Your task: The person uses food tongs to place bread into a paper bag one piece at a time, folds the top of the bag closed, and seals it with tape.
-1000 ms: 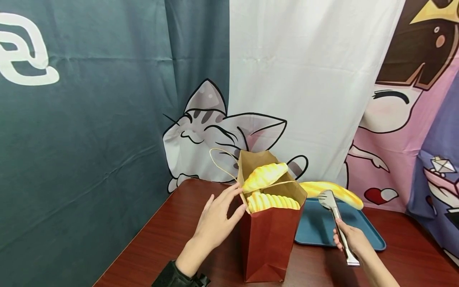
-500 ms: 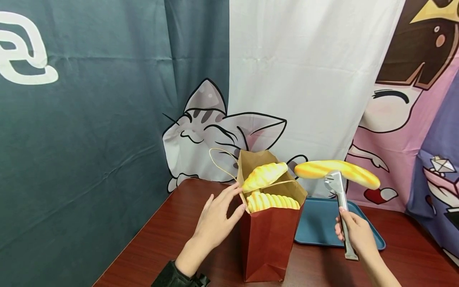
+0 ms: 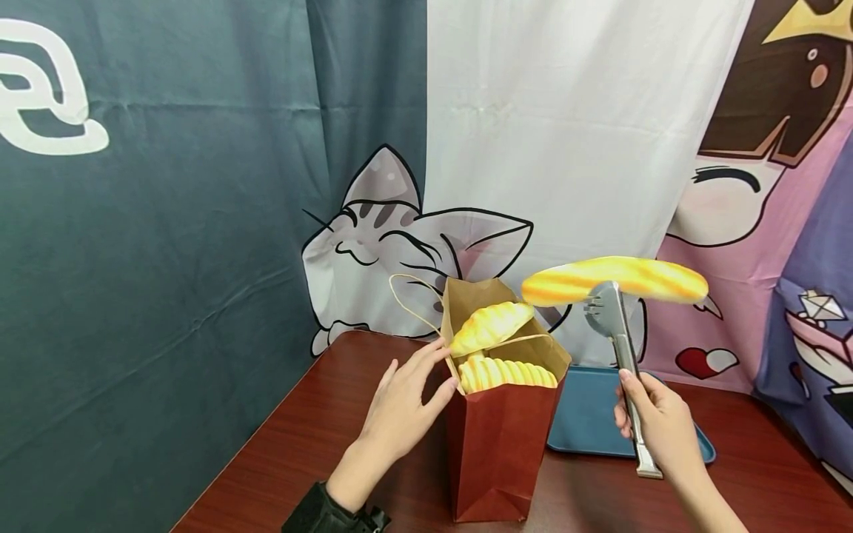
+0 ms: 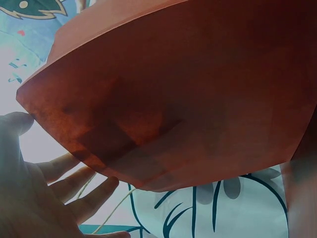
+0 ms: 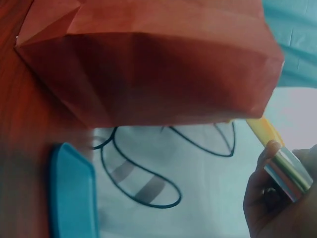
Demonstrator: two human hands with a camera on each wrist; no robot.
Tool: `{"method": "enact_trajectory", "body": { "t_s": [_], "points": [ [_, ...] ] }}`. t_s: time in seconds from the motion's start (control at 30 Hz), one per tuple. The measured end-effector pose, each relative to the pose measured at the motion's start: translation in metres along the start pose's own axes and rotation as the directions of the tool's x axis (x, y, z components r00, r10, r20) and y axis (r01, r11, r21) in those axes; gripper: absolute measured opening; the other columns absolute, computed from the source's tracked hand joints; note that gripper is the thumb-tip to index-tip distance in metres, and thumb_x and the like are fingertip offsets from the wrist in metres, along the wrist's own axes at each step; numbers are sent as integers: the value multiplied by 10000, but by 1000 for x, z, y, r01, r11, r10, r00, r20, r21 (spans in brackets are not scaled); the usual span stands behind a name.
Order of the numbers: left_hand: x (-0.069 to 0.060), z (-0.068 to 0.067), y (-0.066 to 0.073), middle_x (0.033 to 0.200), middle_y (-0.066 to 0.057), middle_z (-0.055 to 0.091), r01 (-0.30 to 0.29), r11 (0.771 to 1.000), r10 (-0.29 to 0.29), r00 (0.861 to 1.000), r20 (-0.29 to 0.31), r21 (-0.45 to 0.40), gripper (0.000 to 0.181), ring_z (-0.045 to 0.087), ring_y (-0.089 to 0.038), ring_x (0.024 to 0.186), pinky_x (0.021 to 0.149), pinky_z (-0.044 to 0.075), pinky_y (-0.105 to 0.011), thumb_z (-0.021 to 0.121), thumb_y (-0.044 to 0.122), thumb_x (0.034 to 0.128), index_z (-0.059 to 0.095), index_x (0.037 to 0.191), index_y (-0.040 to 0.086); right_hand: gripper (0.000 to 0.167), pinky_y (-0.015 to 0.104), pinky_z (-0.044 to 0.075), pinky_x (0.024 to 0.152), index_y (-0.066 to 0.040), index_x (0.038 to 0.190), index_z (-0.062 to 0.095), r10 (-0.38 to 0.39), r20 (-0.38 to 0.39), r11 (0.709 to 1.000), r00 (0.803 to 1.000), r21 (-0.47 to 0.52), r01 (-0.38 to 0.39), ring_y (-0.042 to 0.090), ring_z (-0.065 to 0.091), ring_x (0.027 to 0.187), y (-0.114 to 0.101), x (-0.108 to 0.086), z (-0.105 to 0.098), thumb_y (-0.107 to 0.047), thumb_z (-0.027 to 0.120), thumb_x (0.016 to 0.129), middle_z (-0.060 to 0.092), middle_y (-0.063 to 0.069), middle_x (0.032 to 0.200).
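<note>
In the head view my right hand (image 3: 660,426) grips metal tongs (image 3: 625,348), whose tips pinch a long yellow baguette (image 3: 613,280) in the air, right of and above a red paper bag (image 3: 503,459). The bag stands upright with its top spread. Inside it lie a ridged yellow bread roll (image 3: 506,376) and a croissant-shaped bread (image 3: 492,326) leaning up to the rim. My left hand (image 3: 403,407) touches the bag's left rim with extended fingers. The left wrist view shows those fingers (image 4: 94,196) along the bag edge. In the right wrist view the baguette (image 5: 265,131) is mostly hidden.
A blue tray (image 3: 586,414) lies on the dark red-brown wooden table (image 3: 320,444), behind and right of the bag. Thin handle cords (image 3: 406,296) loop from the bag's top. A printed cloth backdrop (image 3: 546,133) hangs behind the table.
The baguette, held in the tongs, has risen from just above the tray and shifted left toward the bag's top. My right hand has risen slightly. My left hand and the bag have stayed put.
</note>
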State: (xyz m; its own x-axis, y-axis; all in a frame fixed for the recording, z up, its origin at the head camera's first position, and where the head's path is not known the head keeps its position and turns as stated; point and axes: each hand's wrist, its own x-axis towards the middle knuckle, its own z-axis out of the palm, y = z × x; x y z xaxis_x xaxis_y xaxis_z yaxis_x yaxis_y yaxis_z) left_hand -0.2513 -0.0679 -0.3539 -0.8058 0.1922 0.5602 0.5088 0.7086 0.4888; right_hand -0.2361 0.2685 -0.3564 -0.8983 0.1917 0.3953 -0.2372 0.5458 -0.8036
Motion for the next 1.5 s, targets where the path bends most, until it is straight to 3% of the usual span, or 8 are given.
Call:
{"method": "enact_trajectory", "body": {
  "t_s": [0.3,0.57,0.67,0.8,0.93,1.17,1.33,1.5],
  "points": [
    [1,0,0,1537,120,467,5,1000,-5,1000,7,8,497,464,-104,1413,1194,247,-623,532,494,985,560,1411,241,280,250,442,447,-133,819,564,-199,80,964,977,-161,210,113,520,440,-30,-12,-15,-286,510,1047,543,-56,516],
    [3,0,0,1543,117,461,0,1000,0,1000,12,1,500,452,-100,1421,1197,236,-627,535,484,986,553,1418,234,308,247,344,403,-230,723,496,-323,272,892,906,-232,388,57,433,424,-55,-11,-43,-235,556,1025,459,-129,498],
    [3,0,0,1543,108,464,-3,1000,3,1000,15,0,503,453,-102,1421,1196,236,-629,532,489,986,553,1419,232,327,223,339,427,-256,706,469,-349,352,840,868,-294,457,25,407,417,-66,-3,-58,-243,570,1017,418,-163,488],
    [3,1,0,1543,104,466,-5,1000,5,1000,19,2,501,457,-104,1418,1196,236,-629,531,491,986,556,1415,233,308,214,368,453,-251,728,484,-274,489,795,828,-369,481,31,421,408,-87,13,-80,-290,545,1027,430,-155,494],
    [3,0,0,1538,106,472,-1,1000,1,1000,13,1,493,464,-104,1413,1197,238,-627,543,482,984,563,1409,232,259,239,389,462,-224,848,584,-104,585,770,804,-465,438,75,447,421,-112,34,-91,-399,517,1026,466,-93,522],
    [1,-1,-1,1531,104,480,1,1000,-1,1000,6,11,493,461,-106,1415,1189,256,-627,537,479,987,568,1405,220,302,300,445,638,-173,912,687,-141,611,595,779,-576,560,40,519,678,-129,67,-66,-420,543,1007,604,-129,727],
    [0,-1,-2,1522,83,495,-2,1000,2,1000,3,13,494,463,-112,1415,1204,266,-587,532,479,989,571,1402,212,374,336,471,628,-93,971,673,-70,624,643,778,-568,514,103,575,666,-122,83,-41,-436,528,1008,635,-18,758],
    [-1,-2,-4,1501,70,509,18,1000,-18,1000,-18,-8,471,500,-137,1385,1168,386,-458,563,451,981,590,1378,199,518,511,546,819,4,1268,645,-64,624,641,779,-573,511,286,696,973,-112,88,-22,-428,524,1010,719,175,1125]
  ]
}}
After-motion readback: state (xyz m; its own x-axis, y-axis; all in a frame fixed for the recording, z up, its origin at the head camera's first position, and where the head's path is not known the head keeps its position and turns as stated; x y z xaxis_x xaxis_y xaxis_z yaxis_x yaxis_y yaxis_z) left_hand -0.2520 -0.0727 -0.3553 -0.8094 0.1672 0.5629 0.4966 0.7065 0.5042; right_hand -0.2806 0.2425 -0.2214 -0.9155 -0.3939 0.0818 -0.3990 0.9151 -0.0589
